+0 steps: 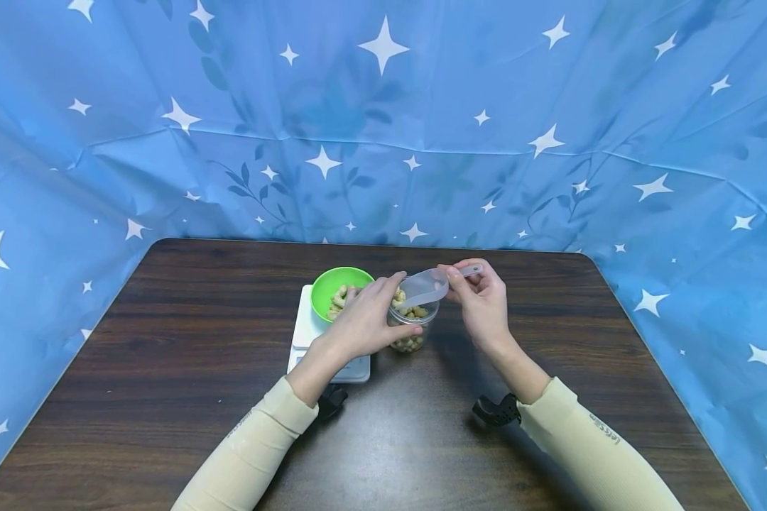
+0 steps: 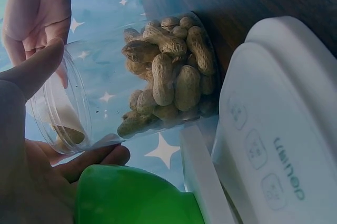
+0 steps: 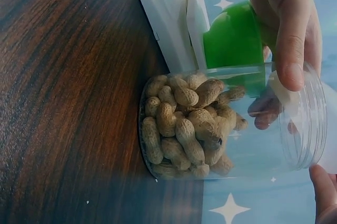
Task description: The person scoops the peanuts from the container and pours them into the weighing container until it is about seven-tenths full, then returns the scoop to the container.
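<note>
A clear plastic jar [image 1: 412, 328] about half full of peanuts in their shells [image 2: 166, 79] stands on the dark wooden table [image 1: 166, 341]. My left hand [image 1: 373, 316] grips the jar near its rim, thumb [image 3: 288, 34] on one side and fingers [image 2: 100, 156] on the other. My right hand [image 1: 469, 287] pinches the handle of a clear plastic scoop [image 1: 425, 287], whose bowl hovers over the jar's mouth. Just left of the jar, a green bowl [image 1: 332, 280] holding a few peanuts sits on a white kitchen scale [image 1: 302, 330].
A blue cloth with white stars [image 1: 383, 128] hangs behind the table and down both sides. The scale's button panel [image 2: 263, 150] faces me. Black wrist camera mounts [image 1: 497, 410] sit on both forearms, close above the table.
</note>
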